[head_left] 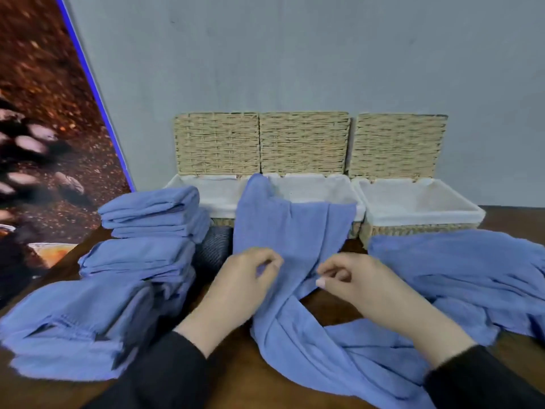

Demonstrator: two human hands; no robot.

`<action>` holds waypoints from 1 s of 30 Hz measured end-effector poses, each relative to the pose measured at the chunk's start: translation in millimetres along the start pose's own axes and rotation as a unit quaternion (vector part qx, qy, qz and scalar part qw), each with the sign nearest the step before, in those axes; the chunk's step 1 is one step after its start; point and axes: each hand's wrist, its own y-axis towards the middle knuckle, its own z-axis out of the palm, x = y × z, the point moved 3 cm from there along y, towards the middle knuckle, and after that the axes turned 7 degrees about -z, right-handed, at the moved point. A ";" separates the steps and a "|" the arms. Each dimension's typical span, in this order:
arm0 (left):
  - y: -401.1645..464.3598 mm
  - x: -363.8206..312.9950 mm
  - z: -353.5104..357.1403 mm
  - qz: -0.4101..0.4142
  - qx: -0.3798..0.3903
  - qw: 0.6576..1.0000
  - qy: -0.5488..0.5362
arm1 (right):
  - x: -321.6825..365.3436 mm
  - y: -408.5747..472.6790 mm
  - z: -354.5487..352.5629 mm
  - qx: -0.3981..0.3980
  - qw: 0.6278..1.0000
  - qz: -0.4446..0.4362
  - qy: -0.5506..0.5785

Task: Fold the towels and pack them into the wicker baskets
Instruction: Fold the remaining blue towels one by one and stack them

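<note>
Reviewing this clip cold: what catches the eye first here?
Both hands, the left hand and the right hand, pinch a loose blue towel at centre, its far end draped over the middle basket. Folded towels are stacked at left; three open wicker baskets line the wall.

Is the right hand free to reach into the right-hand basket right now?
Probably not yet: the right hand pinches the blue towel. The right-hand basket stands open, nothing blocking it.

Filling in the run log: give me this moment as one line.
phase: folding | left hand: pinches blue towel | right hand: pinches same towel | wicker baskets: open | folded stack: left
</note>
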 end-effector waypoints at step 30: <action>-29.1 41.0 12.8 -0.006 0.136 0.987 0.090 | 2.4 -7.3 61.0 0.023 0.987 -0.086 -0.132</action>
